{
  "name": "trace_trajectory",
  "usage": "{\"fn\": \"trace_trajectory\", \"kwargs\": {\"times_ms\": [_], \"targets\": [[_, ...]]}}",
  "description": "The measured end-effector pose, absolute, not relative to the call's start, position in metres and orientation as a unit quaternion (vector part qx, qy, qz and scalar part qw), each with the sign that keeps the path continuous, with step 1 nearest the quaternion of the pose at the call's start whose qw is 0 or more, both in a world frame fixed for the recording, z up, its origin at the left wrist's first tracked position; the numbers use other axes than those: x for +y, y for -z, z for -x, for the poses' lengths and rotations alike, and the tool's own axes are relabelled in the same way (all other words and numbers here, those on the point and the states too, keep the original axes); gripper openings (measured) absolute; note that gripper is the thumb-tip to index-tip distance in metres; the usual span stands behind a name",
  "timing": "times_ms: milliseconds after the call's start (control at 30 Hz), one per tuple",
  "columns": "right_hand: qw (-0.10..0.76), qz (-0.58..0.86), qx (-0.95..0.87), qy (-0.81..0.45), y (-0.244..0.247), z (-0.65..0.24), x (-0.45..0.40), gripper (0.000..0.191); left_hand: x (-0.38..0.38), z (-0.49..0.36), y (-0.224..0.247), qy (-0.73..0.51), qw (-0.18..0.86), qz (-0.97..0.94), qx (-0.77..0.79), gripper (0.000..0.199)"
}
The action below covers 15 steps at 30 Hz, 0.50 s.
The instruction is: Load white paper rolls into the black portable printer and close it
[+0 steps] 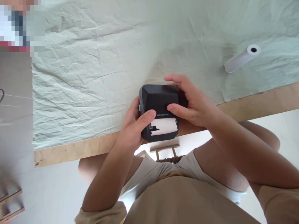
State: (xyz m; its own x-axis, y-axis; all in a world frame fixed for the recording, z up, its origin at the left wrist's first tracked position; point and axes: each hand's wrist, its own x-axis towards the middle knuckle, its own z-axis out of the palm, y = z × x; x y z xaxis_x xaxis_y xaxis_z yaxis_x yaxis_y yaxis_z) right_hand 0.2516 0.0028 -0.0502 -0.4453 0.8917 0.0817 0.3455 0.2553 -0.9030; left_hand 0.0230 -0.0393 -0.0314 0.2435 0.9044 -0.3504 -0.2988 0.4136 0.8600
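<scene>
A black label printer (160, 101) with rounded corners is held between my two hands over the table's near edge. Torn white paper (164, 126) lies across the lower part of its face. My left hand (137, 119) wraps round the printer's left side, thumb on its face. On the right side, my right hand (187, 101) grips it with the thumb resting on the face and the index finger stretched out above. The fingers beneath the printer are hidden.
A white paper roll (243, 58) with a dark core is at the right on the pale green cloth (105, 62). The table's bare wooden edge (79, 148) runs along the near side. Wooden furniture (11, 197) shows at the lower left. A blurred patch fills the upper left corner.
</scene>
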Motion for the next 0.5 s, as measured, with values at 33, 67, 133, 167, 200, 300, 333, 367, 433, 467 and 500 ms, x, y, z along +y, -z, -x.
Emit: {"fn": "trace_trajectory", "kwargs": {"times_ms": [33, 67, 133, 167, 200, 300, 333, 367, 433, 467, 500], "targets": [[0.312, 0.428, -0.730, -0.432, 0.0508, -0.2512, 0.0021, 0.072, -0.0390, -0.0228, 0.0314, -0.421, 0.713, -0.341, 0.446, 0.063], [0.316, 0.429, -0.732, -0.425, 0.0514, -0.2508, 0.0014, 0.072, -0.0390, -0.0225, 0.0315, -0.421, 0.713, -0.342, 0.444, 0.064], [0.323, 0.428, -0.739, -0.407, 0.0529, -0.2508, 0.0001, 0.073, -0.0395, -0.0221, 0.0315, -0.423, 0.711, -0.345, 0.444, 0.066], [0.324, 0.429, -0.743, -0.399, 0.0536, -0.2511, -0.0004, 0.073, -0.0398, -0.0221, 0.0315, -0.425, 0.709, -0.345, 0.444, 0.067], [0.325, 0.430, -0.747, -0.390, 0.0542, -0.2517, -0.0008, 0.073, -0.0401, -0.0223, 0.0314, -0.430, 0.706, -0.345, 0.444, 0.065], [0.336, 0.429, -0.755, -0.365, 0.0553, -0.2537, -0.0009, 0.067, -0.0405, -0.0236, 0.0315, -0.442, 0.703, -0.350, 0.434, 0.060], [0.342, 0.425, -0.757, -0.361, 0.0554, -0.2540, -0.0006, 0.065, -0.0405, -0.0242, 0.0317, -0.447, 0.701, -0.355, 0.429, 0.058], [0.347, 0.420, -0.757, -0.361, 0.0555, -0.2539, -0.0002, 0.064, -0.0406, -0.0250, 0.0321, -0.453, 0.698, -0.358, 0.423, 0.056], [0.355, 0.415, -0.757, -0.360, 0.0556, -0.2529, 0.0007, 0.061, -0.0407, -0.0269, 0.0332, -0.473, 0.692, -0.357, 0.412, 0.051], [0.359, 0.417, -0.756, -0.355, 0.0556, -0.2521, 0.0010, 0.060, -0.0408, -0.0280, 0.0339, -0.485, 0.688, -0.352, 0.409, 0.049], [0.365, 0.424, -0.754, -0.345, 0.0558, -0.2513, 0.0013, 0.059, -0.0408, -0.0291, 0.0346, -0.496, 0.683, -0.345, 0.410, 0.047]]}}
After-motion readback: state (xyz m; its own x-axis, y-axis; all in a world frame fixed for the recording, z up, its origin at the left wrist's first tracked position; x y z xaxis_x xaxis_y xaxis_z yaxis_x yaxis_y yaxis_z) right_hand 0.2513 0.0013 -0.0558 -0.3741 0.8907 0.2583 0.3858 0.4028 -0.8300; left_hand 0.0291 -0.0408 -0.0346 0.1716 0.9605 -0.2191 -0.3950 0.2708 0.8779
